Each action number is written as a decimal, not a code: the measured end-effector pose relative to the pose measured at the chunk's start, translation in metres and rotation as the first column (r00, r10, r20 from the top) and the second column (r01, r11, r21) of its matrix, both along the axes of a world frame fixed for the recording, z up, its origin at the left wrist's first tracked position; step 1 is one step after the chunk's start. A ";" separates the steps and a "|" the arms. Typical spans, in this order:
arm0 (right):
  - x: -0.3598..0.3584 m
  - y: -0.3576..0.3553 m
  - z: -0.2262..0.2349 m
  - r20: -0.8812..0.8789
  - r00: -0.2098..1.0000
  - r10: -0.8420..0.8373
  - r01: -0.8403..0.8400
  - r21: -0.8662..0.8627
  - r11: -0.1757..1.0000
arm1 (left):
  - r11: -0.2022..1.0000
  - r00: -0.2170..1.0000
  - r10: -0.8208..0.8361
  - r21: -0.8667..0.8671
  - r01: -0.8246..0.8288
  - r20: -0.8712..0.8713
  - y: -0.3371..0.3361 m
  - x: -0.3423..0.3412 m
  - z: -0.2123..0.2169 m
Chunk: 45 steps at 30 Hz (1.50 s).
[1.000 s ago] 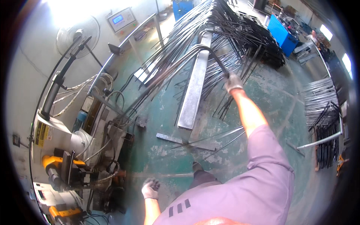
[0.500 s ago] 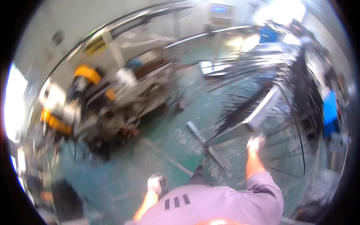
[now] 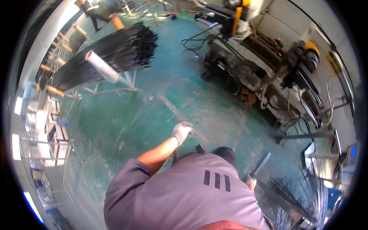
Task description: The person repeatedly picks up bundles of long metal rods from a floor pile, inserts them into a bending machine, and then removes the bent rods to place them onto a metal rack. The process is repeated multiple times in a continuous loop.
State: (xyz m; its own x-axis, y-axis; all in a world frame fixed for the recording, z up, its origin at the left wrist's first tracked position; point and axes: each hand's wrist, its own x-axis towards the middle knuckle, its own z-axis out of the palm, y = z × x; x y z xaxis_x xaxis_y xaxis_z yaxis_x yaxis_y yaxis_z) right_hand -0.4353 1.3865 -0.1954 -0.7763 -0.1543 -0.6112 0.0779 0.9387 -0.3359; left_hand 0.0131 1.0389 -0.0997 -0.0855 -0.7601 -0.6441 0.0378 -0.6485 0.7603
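Note:
My left hand (image 3: 182, 132), in a white glove, hangs over the green floor (image 3: 126, 122) in front of my grey top, fingers curled with nothing visible in them. Only part of my gloved right hand (image 3: 251, 180) shows past my side at the lower right, so its grasp is hidden. It is close to a flat metal strip (image 3: 263, 163) lying on the floor and a heap of thin black rods (image 3: 291, 195).
A long bundle of black rods (image 3: 115, 50) rests on a metal stand at the upper left, with a white roll (image 3: 101, 67) across it. A large machine (image 3: 268, 65) with cables (image 3: 195, 36) fills the upper right. Shelving (image 3: 42, 126) lines the left. Another person (image 3: 92, 11) stands far off.
The view has swung around: the machine went from left to right. My right hand, which reached up to the black rods a second ago, is down at my side.

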 end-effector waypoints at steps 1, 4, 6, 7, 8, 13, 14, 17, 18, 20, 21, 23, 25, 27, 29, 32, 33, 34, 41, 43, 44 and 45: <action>-0.003 -0.021 0.003 -0.100 0.994 0.038 -0.037 0.007 0.999 | 0.998 0.997 0.058 0.022 -0.059 0.045 -0.004 0.027 -0.008; -0.017 -0.106 -0.003 0.096 0.995 -0.017 0.017 -0.001 1.000 | 0.973 0.973 0.221 0.057 -0.224 0.063 -0.024 0.089 -0.037; -0.020 -0.172 -0.020 0.155 0.988 0.004 -0.008 0.025 1.000 | 0.931 0.936 0.351 0.104 -0.350 0.007 -0.039 0.118 -0.052; -0.019 -0.204 -0.034 0.174 0.985 0.019 -0.027 0.042 0.999 | 0.925 0.932 0.363 0.116 -0.361 0.005 -0.046 0.125 -0.057; -0.018 -0.240 -0.053 0.179 0.984 0.011 -0.021 0.053 0.998 | 0.909 0.920 0.393 0.148 -0.389 0.004 -0.053 0.129 -0.060; 0.014 -0.463 -0.153 0.325 0.011 0.946 -0.911 0.394 -0.125 | 0.889 0.924 0.382 0.276 -0.365 -0.008 -0.142 0.172 -0.032; 0.041 -0.517 -0.161 0.236 -0.187 0.954 -0.839 0.466 -0.279 | 0.901 0.926 0.372 0.219 -0.376 0.060 -0.164 0.184 -0.020; 0.155 -0.692 -0.133 0.022 0.114 0.993 -0.968 0.227 0.106 | 0.967 0.936 0.212 -0.201 -0.158 0.282 -0.231 0.241 0.010; 0.207 -0.751 -0.109 0.037 0.219 0.975 -0.964 0.159 0.211 | 0.935 0.909 0.337 -0.198 -0.294 0.243 -0.251 0.258 0.017; 0.311 -0.852 -0.044 -0.116 0.157 0.981 -0.986 -0.069 0.149 | 0.817 0.810 0.571 -0.190 -0.544 0.135 -0.283 0.291 0.029; 0.367 -0.894 -0.013 -0.175 0.187 0.967 -0.971 -0.183 0.154 | 0.736 0.738 0.671 -0.178 -0.653 0.065 -0.295 0.306 0.031; 0.469 -0.960 0.045 -0.323 0.063 0.944 -0.979 -0.202 -0.003 | 0.632 0.638 0.770 -0.118 -0.766 -0.020 -0.313 0.327 0.032; 0.554 -1.005 0.088 -0.347 0.014 0.938 -0.943 -0.316 -0.102 | 0.602 0.604 0.793 -0.054 -0.797 -0.078 -0.326 0.345 0.024; 0.630 -1.037 0.115 -0.410 -0.034 0.911 -0.908 -0.368 -0.199 | 0.632 0.631 0.775 0.054 -0.773 -0.040 -0.344 0.363 0.007; 0.699 -1.062 0.131 -0.432 -0.066 0.900 -0.895 -0.372 -0.245 | 0.629 0.637 0.770 0.200 -0.751 -0.032 -0.367 0.385 -0.013; 0.796 -1.091 0.142 -0.481 -0.185 0.857 -0.898 -0.272 -0.347 | 0.611 0.579 0.787 0.141 -0.779 -0.215 -0.416 0.455 -0.028; 0.827 -1.099 0.143 -0.482 -0.217 0.849 -0.911 -0.214 -0.354 | 0.586 0.545 0.803 0.156 -0.795 -0.242 -0.437 0.483 -0.028; 0.858 -1.108 0.142 -0.484 -0.249 0.839 -0.917 -0.161 -0.365 | 0.612 0.596 0.781 0.038 -0.790 -0.184 -0.454 0.509 -0.025; 0.996 -1.150 0.129 -0.460 -0.457 0.761 -0.883 0.135 -0.449 | 0.554 0.568 0.822 -0.168 -0.815 -0.044 -0.511 0.669 0.025; 1.008 -1.154 0.122 -0.445 -0.551 0.706 -0.832 0.229 -0.505 | 0.479 0.489 0.871 -0.146 -0.865 -0.041 -0.508 0.694 0.020; 1.012 -1.156 0.120 -0.432 -0.559 0.708 -0.827 0.225 -0.515 | 0.441 0.450 0.892 -0.127 -0.888 -0.047 -0.505 0.703 0.014; 1.014 -1.158 0.117 -0.397 -0.589 0.704 -0.807 0.236 -0.541 | 0.403 0.414 0.908 -0.129 -0.906 -0.069 -0.501 0.706 0.006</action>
State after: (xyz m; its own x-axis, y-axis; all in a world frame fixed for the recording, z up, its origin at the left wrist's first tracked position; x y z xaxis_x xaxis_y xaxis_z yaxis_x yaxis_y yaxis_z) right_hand 0.5788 0.2288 -0.0782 0.6112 -0.7438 -0.2705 -0.7869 -0.6077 -0.1072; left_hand 0.7191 0.5381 -0.0936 0.7108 -0.4588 -0.5331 0.5350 -0.1394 0.8333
